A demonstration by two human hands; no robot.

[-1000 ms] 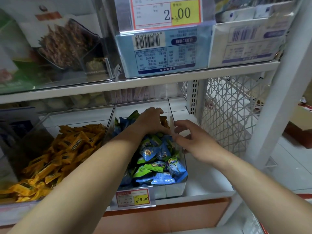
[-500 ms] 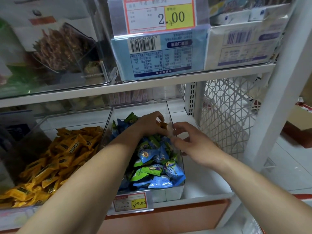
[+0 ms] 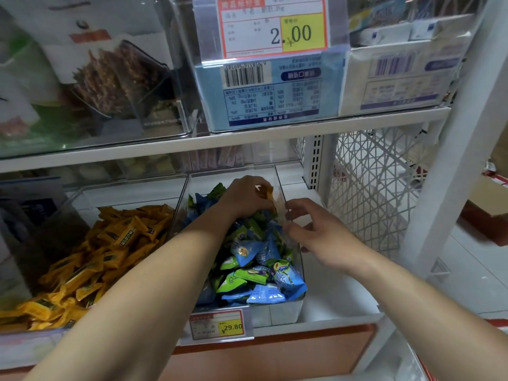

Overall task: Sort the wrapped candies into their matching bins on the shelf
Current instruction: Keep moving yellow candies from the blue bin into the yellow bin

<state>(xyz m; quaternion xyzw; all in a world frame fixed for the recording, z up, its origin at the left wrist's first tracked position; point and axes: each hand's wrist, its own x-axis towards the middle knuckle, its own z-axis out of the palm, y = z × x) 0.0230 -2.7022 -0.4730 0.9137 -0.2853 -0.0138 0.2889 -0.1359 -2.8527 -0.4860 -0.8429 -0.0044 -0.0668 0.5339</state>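
shelf (image 3: 275,138): white boards, two tiers in view. The sorting is confined to the lower tier, where two clear bins are set side by side with their open tops within reach.
yellow bin (image 3: 90,193): stood at the left of the lower tier and filled with yellow candies (image 3: 110,248). No stray colour is noted in it, and no hand is in it.
blue-green bin (image 3: 233,177): stood just beside the yellow bin, on its right, and heaped with blue and green candies (image 3: 255,265). A price tag (image 3: 220,324) is fixed to its front.
left grip (image 3: 244,199): reached deep into the blue-green bin, at the back of the heap. The fingers are curled and closed round one orange candy, which is raised just clear of the pile.
right grip (image 3: 316,232): held at the right wall of the blue-green bin, fingers bent and spread against the clear plastic, probably to steady the bin. Whether the wall is pinched or merely touched cannot be told.
orange candy (image 3: 266,192): the misfiled piece, held in the left grip above the rear right of the blue-green bin. It is judged to belong with the yellow stock, and is not yet moved across.
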